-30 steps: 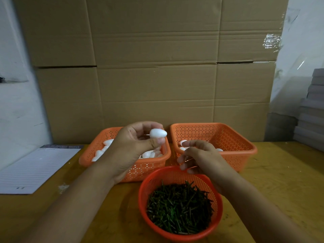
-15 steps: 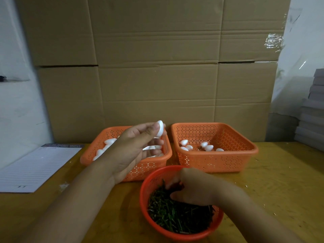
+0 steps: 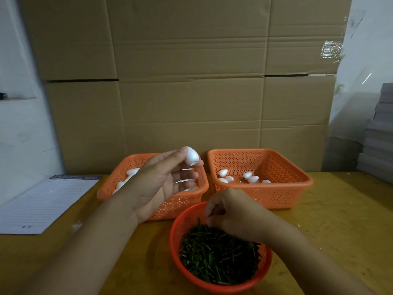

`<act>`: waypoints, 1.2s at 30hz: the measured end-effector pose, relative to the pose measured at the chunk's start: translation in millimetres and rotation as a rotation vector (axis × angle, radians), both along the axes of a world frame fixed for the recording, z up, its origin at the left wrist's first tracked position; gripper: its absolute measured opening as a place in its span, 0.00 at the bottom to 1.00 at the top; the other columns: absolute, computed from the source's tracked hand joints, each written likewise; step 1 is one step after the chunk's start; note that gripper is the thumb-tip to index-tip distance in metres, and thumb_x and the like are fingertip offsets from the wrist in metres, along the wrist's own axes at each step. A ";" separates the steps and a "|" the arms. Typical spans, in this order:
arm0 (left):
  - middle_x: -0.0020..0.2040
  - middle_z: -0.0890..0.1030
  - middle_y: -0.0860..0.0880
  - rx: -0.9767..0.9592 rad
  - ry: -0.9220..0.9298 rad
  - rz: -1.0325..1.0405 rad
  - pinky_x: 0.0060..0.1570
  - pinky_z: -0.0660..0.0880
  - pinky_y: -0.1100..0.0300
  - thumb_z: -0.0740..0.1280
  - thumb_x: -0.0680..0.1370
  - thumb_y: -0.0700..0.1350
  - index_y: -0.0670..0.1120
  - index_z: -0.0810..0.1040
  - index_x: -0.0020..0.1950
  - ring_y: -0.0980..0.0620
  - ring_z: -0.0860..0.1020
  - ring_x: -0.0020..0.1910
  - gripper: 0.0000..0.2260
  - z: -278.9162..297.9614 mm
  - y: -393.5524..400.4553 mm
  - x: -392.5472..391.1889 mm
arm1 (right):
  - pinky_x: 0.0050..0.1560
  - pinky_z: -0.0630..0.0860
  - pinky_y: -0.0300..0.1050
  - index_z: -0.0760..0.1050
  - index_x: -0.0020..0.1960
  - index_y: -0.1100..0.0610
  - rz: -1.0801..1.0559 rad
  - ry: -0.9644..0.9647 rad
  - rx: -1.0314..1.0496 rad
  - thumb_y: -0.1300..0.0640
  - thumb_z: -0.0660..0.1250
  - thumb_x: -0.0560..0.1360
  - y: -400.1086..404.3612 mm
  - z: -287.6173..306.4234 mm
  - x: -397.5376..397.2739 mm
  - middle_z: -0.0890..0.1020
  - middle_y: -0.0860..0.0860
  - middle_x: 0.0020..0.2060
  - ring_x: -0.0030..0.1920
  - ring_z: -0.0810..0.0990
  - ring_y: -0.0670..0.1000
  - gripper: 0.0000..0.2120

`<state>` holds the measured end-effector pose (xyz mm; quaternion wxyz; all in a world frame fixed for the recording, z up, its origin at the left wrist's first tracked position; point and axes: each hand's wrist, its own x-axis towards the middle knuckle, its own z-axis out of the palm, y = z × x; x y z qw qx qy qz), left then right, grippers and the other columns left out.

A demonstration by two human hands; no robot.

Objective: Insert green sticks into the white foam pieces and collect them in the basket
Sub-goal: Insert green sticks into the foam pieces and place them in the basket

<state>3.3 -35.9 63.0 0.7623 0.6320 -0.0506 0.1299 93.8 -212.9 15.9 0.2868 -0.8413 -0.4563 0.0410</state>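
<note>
My left hand point(image 3: 161, 184) pinches a white egg-shaped foam piece point(image 3: 191, 156) at its fingertips, held above the left orange basket point(image 3: 170, 206), which contains several loose foam pieces. My right hand point(image 3: 232, 211) is curled, fingers bunched, at the far rim of the round red basket point(image 3: 221, 287), right over the pile of green sticks point(image 3: 217, 254). Whether a stick sits between its fingers is hidden. The right orange basket point(image 3: 276, 196) holds several foam pieces point(image 3: 253, 178).
A lined white paper pad point(image 3: 42, 205) lies at the table's left edge. Large cardboard boxes point(image 3: 191, 81) form a wall just behind the baskets. Stacked grey sheets point(image 3: 378, 135) stand at the far right. The wooden tabletop point(image 3: 340, 231) spreads to the right.
My right hand dropped from near the right orange basket into the red basket of sticks, then lifted slightly toward its far rim. My left hand turned the foam piece upright.
</note>
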 end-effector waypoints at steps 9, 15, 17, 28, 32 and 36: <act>0.51 0.85 0.46 -0.051 0.018 -0.025 0.37 0.78 0.62 0.67 0.77 0.53 0.49 0.83 0.42 0.55 0.81 0.39 0.10 -0.1 0.9 1.3 | 0.27 0.72 0.35 0.81 0.49 0.61 -0.081 0.468 0.445 0.64 0.70 0.77 0.8 14.0 -6.1 0.85 0.52 0.34 0.27 0.77 0.44 0.02; 0.52 0.85 0.44 -0.045 0.030 -0.012 0.38 0.78 0.63 0.68 0.77 0.53 0.49 0.84 0.42 0.55 0.81 0.41 0.10 -3.1 3.5 3.7 | 0.36 0.78 0.34 0.83 0.52 0.61 -0.086 0.710 0.598 0.66 0.72 0.74 -4.1 21.5 -7.5 0.84 0.55 0.34 0.32 0.80 0.44 0.07; 0.52 0.85 0.44 -0.051 0.036 -0.004 0.38 0.78 0.62 0.69 0.76 0.53 0.48 0.84 0.43 0.54 0.81 0.41 0.10 -3.8 3.7 4.1 | 0.38 0.79 0.35 0.82 0.56 0.60 -0.061 0.736 0.641 0.67 0.71 0.74 -3.6 23.7 -9.9 0.86 0.60 0.41 0.35 0.81 0.46 0.11; 0.55 0.85 0.46 -0.118 0.065 0.010 0.37 0.78 0.63 0.69 0.75 0.55 0.51 0.87 0.43 0.56 0.82 0.40 0.10 -4.2 5.7 5.1 | 0.36 0.81 0.37 0.79 0.47 0.64 -0.006 0.776 0.875 0.65 0.74 0.67 -2.9 30.8 -17.1 0.86 0.61 0.39 0.35 0.85 0.51 0.09; 0.56 0.85 0.46 -0.141 0.089 -0.006 0.37 0.78 0.64 0.69 0.76 0.55 0.53 0.87 0.42 0.56 0.82 0.39 0.10 -4.9 7.7 5.6 | 0.34 0.80 0.38 0.81 0.47 0.61 -0.018 0.664 0.834 0.65 0.72 0.73 -2.8 31.6 -19.3 0.86 0.61 0.38 0.33 0.84 0.51 0.03; 0.55 0.85 0.46 -0.127 0.110 -0.011 0.36 0.78 0.63 0.70 0.75 0.55 0.51 0.87 0.46 0.56 0.82 0.40 0.10 -7.0 9.5 6.7 | 0.34 0.79 0.37 0.82 0.51 0.62 -0.009 0.577 0.781 0.66 0.70 0.75 -0.7 31.5 -22.3 0.86 0.59 0.37 0.33 0.83 0.49 0.06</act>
